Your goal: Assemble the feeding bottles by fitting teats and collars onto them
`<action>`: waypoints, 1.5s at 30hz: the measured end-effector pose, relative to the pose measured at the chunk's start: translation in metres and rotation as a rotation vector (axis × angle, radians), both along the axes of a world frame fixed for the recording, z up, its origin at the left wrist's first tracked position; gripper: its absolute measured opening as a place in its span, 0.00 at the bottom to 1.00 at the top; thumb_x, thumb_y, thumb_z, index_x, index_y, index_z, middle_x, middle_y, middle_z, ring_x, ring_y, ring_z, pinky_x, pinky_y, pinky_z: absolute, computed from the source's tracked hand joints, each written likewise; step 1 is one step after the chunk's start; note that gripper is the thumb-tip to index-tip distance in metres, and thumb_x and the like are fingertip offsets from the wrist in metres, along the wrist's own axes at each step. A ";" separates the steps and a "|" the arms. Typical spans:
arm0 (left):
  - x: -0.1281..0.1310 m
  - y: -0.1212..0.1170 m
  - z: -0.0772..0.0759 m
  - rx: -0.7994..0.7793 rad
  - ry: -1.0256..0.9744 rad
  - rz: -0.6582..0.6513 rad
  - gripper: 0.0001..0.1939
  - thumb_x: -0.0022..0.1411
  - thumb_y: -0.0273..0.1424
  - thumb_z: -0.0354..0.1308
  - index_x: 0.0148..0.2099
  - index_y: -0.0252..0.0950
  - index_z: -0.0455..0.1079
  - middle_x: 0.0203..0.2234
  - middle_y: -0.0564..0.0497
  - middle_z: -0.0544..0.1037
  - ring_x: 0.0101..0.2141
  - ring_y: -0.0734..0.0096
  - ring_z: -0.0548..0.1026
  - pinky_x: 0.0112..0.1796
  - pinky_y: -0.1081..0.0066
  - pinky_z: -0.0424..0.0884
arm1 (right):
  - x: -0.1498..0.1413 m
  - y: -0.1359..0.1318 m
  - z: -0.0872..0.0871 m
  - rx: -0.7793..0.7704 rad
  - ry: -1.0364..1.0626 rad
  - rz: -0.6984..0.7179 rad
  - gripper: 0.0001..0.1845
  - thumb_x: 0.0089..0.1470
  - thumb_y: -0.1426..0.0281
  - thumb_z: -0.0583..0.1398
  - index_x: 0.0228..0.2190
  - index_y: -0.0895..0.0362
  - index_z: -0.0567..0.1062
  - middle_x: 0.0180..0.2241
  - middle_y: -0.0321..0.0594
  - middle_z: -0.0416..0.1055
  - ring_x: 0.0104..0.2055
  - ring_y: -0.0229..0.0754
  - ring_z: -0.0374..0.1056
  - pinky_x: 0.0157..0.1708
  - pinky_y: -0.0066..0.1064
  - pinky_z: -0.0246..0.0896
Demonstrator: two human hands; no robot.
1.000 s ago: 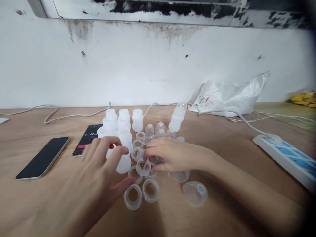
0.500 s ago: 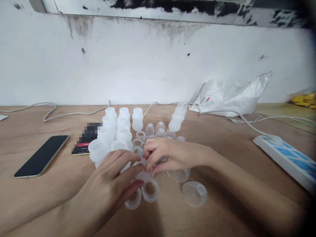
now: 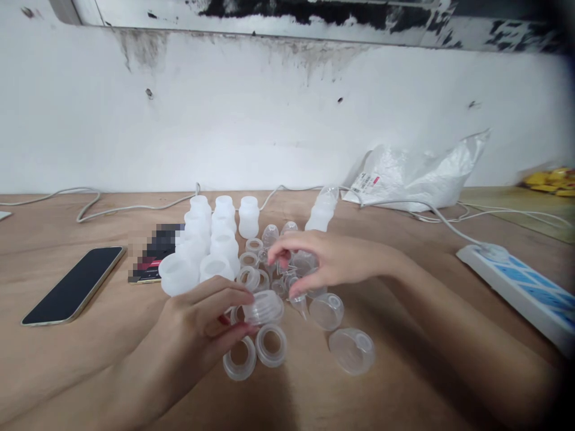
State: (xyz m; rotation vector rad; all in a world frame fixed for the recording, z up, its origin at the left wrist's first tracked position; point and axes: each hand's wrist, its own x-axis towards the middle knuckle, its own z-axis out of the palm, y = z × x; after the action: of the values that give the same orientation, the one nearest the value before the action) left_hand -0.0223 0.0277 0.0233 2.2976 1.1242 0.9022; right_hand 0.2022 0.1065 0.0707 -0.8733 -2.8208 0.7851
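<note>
My left hand [image 3: 197,326] pinches a translucent screw ring [image 3: 265,306] between thumb and fingers, just above the table. My right hand [image 3: 314,260] hovers over a cluster of small clear nipples [image 3: 287,230], fingers curled around a clear nipple piece [image 3: 299,281]. Two loose rings [image 3: 256,353] lie in front of my left hand. Several white bottles [image 3: 211,239] stand in rows behind it. Two clear dome caps [image 3: 341,332] lie to the right of the rings.
A dark phone [image 3: 72,284] and a second phone [image 3: 155,254] with a lit screen lie at the left. A power strip [image 3: 516,284] and white cables [image 3: 135,206] sit on the wooden table [image 3: 404,389]. A white plastic bag [image 3: 413,173] leans against the wall.
My left hand came off a bottle, moved right and took a ring from my right hand. My right hand then lifted back over the nipples and picked up a clear piece.
</note>
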 end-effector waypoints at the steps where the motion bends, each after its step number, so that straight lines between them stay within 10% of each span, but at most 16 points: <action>1: 0.002 -0.001 0.000 -0.102 -0.048 0.020 0.05 0.56 0.29 0.57 0.37 0.39 0.68 0.34 0.54 0.76 0.22 0.79 0.73 0.24 0.78 0.72 | 0.003 0.001 0.001 0.041 -0.072 -0.052 0.20 0.45 0.61 0.62 0.39 0.58 0.69 0.35 0.39 0.67 0.36 0.41 0.63 0.34 0.31 0.58; 5: 0.013 -0.006 0.002 -0.524 -0.283 0.020 0.07 0.47 0.31 0.62 0.28 0.37 0.67 0.32 0.54 0.77 0.25 0.75 0.74 0.20 0.79 0.70 | 0.011 0.004 0.000 0.107 -0.267 -0.144 0.08 0.51 0.71 0.56 0.36 0.57 0.71 0.33 0.40 0.69 0.33 0.41 0.64 0.31 0.32 0.58; 15: 0.018 0.000 -0.002 -1.161 -0.521 -0.006 0.11 0.45 0.31 0.64 0.28 0.32 0.65 0.26 0.53 0.72 0.25 0.78 0.68 0.24 0.79 0.69 | 0.004 0.009 -0.016 0.180 -0.372 0.001 0.16 0.43 0.82 0.58 0.32 0.54 0.78 0.31 0.40 0.65 0.37 0.43 0.61 0.35 0.31 0.56; 36: 0.023 -0.001 0.002 -1.311 -0.645 0.106 0.15 0.48 0.32 0.64 0.38 0.32 0.68 0.41 0.45 0.74 0.42 0.64 0.73 0.30 0.76 0.72 | 0.012 0.007 0.005 0.017 -0.009 0.017 0.08 0.54 0.68 0.54 0.34 0.57 0.70 0.42 0.40 0.63 0.41 0.38 0.61 0.40 0.31 0.57; 45: 0.024 -0.001 0.001 -1.376 -0.701 0.114 0.16 0.55 0.30 0.60 0.46 0.32 0.65 0.48 0.42 0.71 0.47 0.62 0.72 0.29 0.79 0.73 | -0.001 -0.009 0.011 -0.261 0.087 -0.084 0.09 0.57 0.64 0.50 0.36 0.56 0.60 0.34 0.38 0.65 0.28 0.33 0.64 0.25 0.26 0.60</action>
State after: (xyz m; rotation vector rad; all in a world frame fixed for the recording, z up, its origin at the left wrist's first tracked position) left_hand 0.0020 0.0271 0.0240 0.7258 1.0091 0.5486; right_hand 0.2015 0.0976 0.0815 -0.9576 -2.6266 1.1670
